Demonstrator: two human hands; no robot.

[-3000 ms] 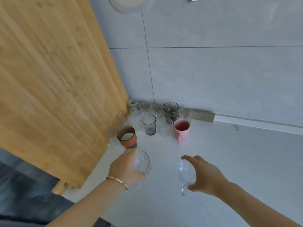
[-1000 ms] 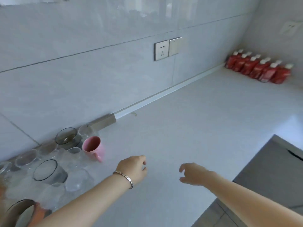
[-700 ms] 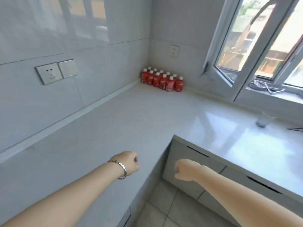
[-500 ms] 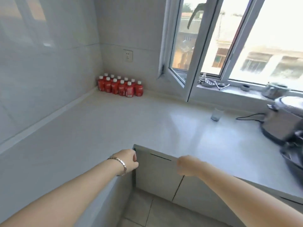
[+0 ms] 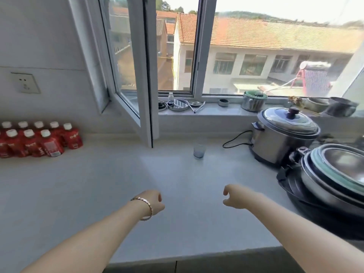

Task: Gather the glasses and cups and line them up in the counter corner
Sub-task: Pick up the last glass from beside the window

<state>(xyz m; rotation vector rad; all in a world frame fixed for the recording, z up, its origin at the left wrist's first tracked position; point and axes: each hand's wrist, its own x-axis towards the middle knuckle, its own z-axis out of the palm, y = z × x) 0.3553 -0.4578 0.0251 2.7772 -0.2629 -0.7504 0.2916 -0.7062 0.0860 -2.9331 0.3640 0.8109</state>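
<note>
1. one small clear glass (image 5: 199, 151) stands upright on the pale surface (image 5: 98, 184), long axis vertical and mouth up, just right of centre frame, below the open window sash (image 5: 145, 75).
2. the glass stands alone, well apart from both hands. the black cord (image 5: 234, 140) of the silver cooker (image 5: 283, 134) lies to its right.
3. the left hand (image 5: 152, 201), with a bracelet (image 5: 144, 207) at the wrist, hovers over the surface at lower centre, fingers loosely curled and grasping nothing.
4. the right hand (image 5: 237, 198) hovers beside it at lower centre-right, also loosely curled and empty.
5. three seconds ago each hand gripped a glass at the corner by the wooden board; now both are released and that cluster of cups is out of frame.
6. half a second ago the glass sat smaller in the upper right of the frame; now it is nearer the centre, and the red bottles (image 5: 39, 140) have slid to the left edge.
7. whether the glass holds anything, i cannot tell; it looks faintly blue.
8. the cooker at right has its lid on; stacked pans (image 5: 334, 174) with a lid fill the lower right edge.
9. on the windowsill (image 5: 216, 111) stand a steel canister (image 5: 254, 100) with a green top and a round metal tray (image 5: 178, 105) of small things.
</note>
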